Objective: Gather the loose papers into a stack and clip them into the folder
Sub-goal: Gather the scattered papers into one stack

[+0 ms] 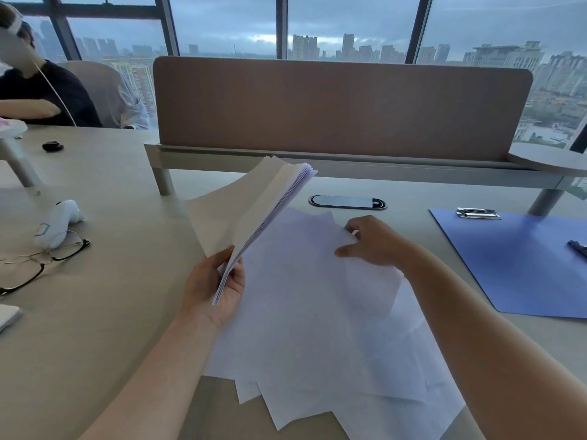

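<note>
Your left hand (216, 281) is closed around a stack of papers (251, 204), with the thumb on the near face and the fingers behind it, and it holds the stack by its lower corner so that the sheets stand tilted above the desk (104, 312) and fan a little at the far top edge. Your right hand (371, 242) lies on the loose papers (317, 312) that are spread flat on the desk in front of you; its thumb and fingers pinch the far edge of one top sheet, which is lifted a little there. The loose sheets overlap each other at different angles, and some corners stick out at the near side. The blue folder (521, 265) lies open and flat on the desk to your right, near the papers but apart from them, and its metal clip (478, 213) sits at the far edge. A dark object at the folder's right edge is cut off by the frame, so you cannot tell what it is. To your left on the desk are a pair of glasses (41, 265) and, just beside them, a white device (60, 220). Behind the papers a brown divider panel (343, 106) stands across the desk.
</note>
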`<state>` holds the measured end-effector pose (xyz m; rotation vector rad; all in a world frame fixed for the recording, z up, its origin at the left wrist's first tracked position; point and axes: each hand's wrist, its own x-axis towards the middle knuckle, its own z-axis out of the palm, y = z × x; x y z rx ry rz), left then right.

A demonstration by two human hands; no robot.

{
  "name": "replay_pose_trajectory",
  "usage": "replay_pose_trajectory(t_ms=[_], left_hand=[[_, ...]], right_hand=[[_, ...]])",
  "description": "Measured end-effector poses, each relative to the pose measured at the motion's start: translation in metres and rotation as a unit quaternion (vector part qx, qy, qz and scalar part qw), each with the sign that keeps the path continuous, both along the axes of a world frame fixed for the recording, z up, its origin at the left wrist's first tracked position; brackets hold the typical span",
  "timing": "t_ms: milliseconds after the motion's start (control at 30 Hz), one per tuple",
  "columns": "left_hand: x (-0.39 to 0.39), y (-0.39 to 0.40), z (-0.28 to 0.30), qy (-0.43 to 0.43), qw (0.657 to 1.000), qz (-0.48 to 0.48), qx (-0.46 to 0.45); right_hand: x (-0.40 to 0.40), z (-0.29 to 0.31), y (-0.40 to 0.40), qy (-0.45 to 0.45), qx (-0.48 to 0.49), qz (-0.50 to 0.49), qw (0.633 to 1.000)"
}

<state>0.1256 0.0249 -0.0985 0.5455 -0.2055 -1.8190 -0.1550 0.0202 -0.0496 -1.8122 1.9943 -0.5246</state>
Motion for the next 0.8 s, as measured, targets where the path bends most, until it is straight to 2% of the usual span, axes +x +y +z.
replay_pose_trajectory(t_ms=[300,467,700,800], left_hand=[[-0.002,0.002,0.002,-0.04,0.999,0.001,-0.005],[0.0,0.0,-0.001,-0.06,0.998,0.025,-0.002],[-0.001,0.0,-0.006,-0.114,0.992,0.052,-0.001],[-0.003,0.001,-0.006,-0.111,0.991,0.069,0.002]], right_hand=[[-0.034,-0.024,0.055,-0.154,0.03,-0.106,0.982],[-0.039,-0.026,0.082,-0.363,0.04,-0.174,0.915],[-0.027,-0.033,0.086,-0.431,-0.066,-0.296,0.85],[-0.015,-0.033,0.086,-0.453,-0.101,-0.333,0.821]])
